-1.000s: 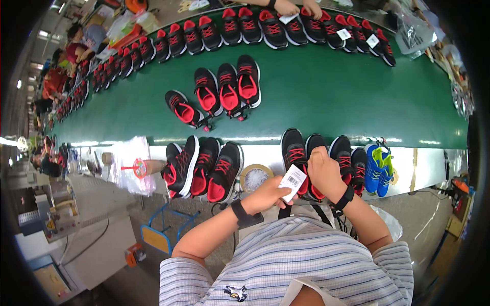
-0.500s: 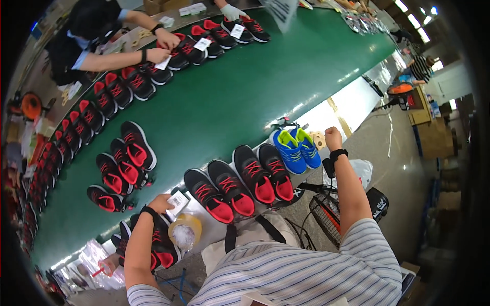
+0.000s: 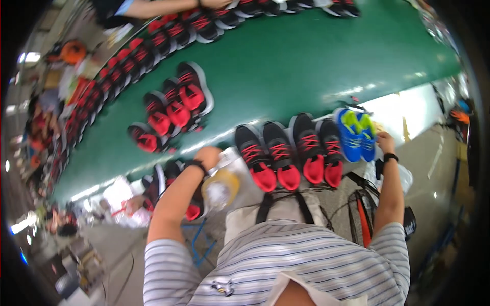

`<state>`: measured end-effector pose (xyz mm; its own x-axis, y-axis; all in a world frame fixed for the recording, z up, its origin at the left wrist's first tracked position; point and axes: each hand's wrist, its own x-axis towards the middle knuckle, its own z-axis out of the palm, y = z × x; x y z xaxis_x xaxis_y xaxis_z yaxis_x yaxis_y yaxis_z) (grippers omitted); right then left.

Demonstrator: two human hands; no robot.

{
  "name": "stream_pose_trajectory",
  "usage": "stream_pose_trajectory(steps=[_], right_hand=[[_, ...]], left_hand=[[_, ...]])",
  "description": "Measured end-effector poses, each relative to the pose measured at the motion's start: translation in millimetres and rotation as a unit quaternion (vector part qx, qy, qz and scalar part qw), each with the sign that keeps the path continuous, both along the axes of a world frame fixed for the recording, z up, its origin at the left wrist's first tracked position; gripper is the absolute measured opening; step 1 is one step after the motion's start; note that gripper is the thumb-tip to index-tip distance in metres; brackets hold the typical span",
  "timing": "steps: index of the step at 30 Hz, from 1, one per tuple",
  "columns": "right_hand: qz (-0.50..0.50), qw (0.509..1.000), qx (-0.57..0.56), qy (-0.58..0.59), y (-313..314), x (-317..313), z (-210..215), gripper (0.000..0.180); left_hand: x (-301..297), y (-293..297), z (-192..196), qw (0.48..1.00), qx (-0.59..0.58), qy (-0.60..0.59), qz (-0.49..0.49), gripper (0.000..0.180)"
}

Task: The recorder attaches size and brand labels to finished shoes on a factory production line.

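In the head view, my left hand point(image 3: 208, 157) is curled at the table's near edge against a white card or label stack point(image 3: 228, 157); its fingers are smeared by motion. A roll of clear yellowish tape point(image 3: 220, 188) sits just beneath that wrist. My right hand point(image 3: 386, 143) is closed, fingertips beside a pair of blue and lime sports shoes point(image 3: 352, 135) and a beige item point(image 3: 378, 126); anything in it is too small to tell. Between my hands stand two pairs of black shoes point(image 3: 282, 153) with red laces and linings, heels toward me.
A long row of black and red shoes point(image 3: 176, 33) runs along the far side of the green table point(image 3: 275, 66), where another person's arm point(image 3: 163, 7) reaches in. More shoes point(image 3: 171, 109) lie at left-centre. A fan point(image 3: 362, 219) stands at lower right.
The whole view has shifted, the table's things now sitting higher and further right. My right hand has come down toward the blue shoes. My left hand stays by the white card.
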<state>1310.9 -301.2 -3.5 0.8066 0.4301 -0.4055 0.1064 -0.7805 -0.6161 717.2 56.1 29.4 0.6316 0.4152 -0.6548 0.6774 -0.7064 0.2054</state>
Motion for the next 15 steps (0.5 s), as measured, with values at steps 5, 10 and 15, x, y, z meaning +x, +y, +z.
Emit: stream_pose_trajectory(steps=[5,10,15], right_hand=[[0.086,0.979,-0.091,-0.162,-10.6,26.1,20.4,0.024],[0.126,0.966,0.043,-0.223,81.1,-65.8,100.6,0.022],[0.536,0.802,0.255,-0.065,186.1,-354.8,190.7,0.009]], left_hand=[[4.7,-5.3,3.1,1.0,0.011,-0.024,-0.013,0.024],[-23.0,-8.8,8.9,0.991,0.041,-0.11,0.066,0.018],[-45.8,-5.9,30.5,0.943,0.001,-0.255,0.213,0.02]])
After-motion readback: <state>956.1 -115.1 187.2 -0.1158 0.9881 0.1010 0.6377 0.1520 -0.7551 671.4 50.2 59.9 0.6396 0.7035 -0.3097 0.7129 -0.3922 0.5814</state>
